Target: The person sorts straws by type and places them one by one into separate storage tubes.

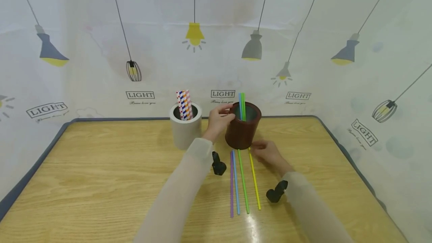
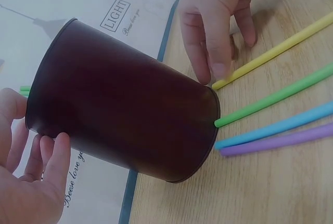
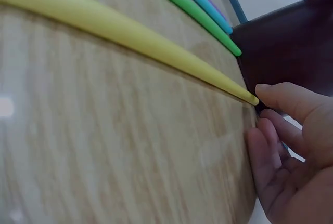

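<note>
A dark red cup [image 1: 241,132] stands on the table with blue and green straws [image 1: 242,107] rising out of it. My left hand [image 1: 218,121] holds its left side at the rim, fingertips on the wall in the left wrist view. Four loose straws lie below the cup's base: purple [image 1: 231,185], blue [image 1: 236,185], green [image 1: 243,183] and yellow [image 1: 255,183]. At the far end of the yellow one, my right hand [image 3: 291,146] pinches the tip between thumb and finger, close to the cup's base.
Left of the dark red cup is a white cup [image 1: 185,136] holding several patterned paper straws [image 1: 184,105]. The wooden table [image 1: 111,183] meets a cloth backdrop [image 1: 162,48] printed with lamps behind and at the sides.
</note>
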`<move>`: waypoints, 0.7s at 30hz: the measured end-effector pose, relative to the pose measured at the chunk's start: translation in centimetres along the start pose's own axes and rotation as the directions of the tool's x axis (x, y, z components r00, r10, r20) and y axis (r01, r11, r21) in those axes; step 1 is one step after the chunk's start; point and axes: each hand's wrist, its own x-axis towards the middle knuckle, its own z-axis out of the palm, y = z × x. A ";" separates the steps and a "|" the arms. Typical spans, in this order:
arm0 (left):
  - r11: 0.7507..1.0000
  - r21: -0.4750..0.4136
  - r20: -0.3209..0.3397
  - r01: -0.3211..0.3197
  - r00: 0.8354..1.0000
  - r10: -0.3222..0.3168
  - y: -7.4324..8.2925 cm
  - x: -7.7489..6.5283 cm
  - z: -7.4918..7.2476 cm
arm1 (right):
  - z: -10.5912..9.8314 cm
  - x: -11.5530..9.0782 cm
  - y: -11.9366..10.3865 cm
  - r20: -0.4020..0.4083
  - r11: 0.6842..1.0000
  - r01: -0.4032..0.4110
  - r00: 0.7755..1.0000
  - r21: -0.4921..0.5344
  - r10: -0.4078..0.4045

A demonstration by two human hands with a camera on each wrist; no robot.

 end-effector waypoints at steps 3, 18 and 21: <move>1.000 -0.006 -0.004 -0.003 1.000 0.003 0.1 -0.1 0.0 | 0.2 0.1 0.2 -0.018 0.998 0.042 0.999 -0.045 -0.042; 1.000 0.001 -0.004 0.000 1.000 0.000 0.2 -0.1 0.0 | 0.8 0.4 0.2 -0.068 0.988 -0.030 0.997 -0.149 0.020; 1.000 -0.001 -0.006 0.002 1.000 -0.002 0.2 -0.1 0.1 | 0.8 0.3 0.2 -0.070 0.984 -0.015 0.998 -0.176 0.002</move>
